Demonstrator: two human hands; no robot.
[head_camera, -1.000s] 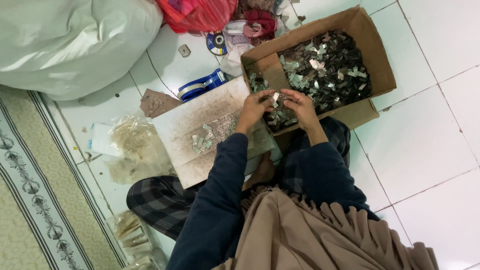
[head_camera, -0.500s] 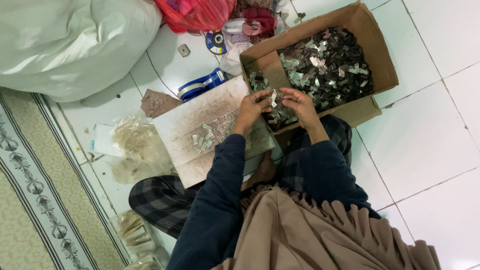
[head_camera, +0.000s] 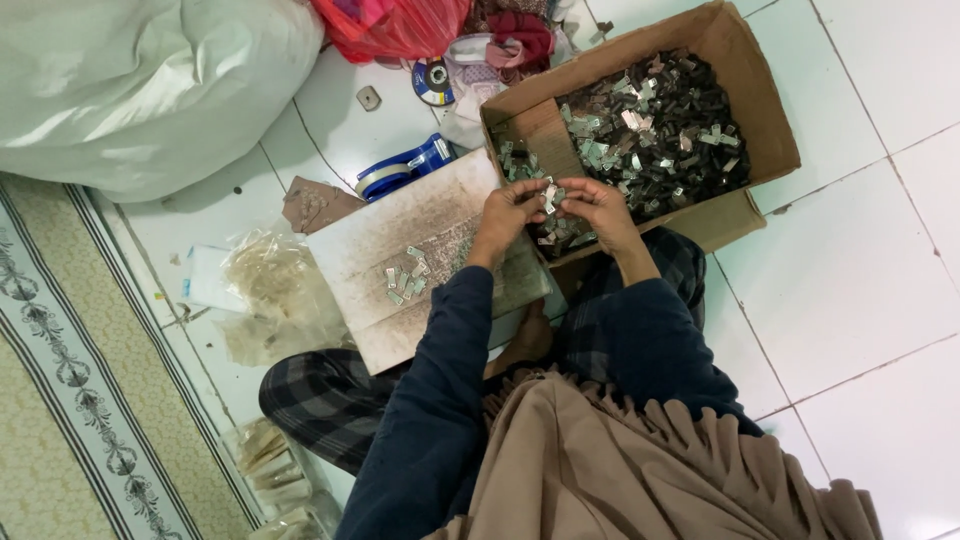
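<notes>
Both the left hand (head_camera: 508, 212) and right hand (head_camera: 597, 205) pinch one small metal clip (head_camera: 549, 196) above the cardboard box (head_camera: 770, 140); it looks light, stiff, slippery, best gripped by its edges.

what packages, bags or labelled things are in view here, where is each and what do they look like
Cardboard box: upper right on the tiled floor, brown, open, full of small metal pieces.
White sack: upper left, large, bulging.
Red plastic bag: top centre, crumpled.
Clear plastic bags: left of the board, crinkled, yellowish.
Tape dispenser: above the board, blue and white.
Disc: beside the red bag, round, dark printed label.
</notes>
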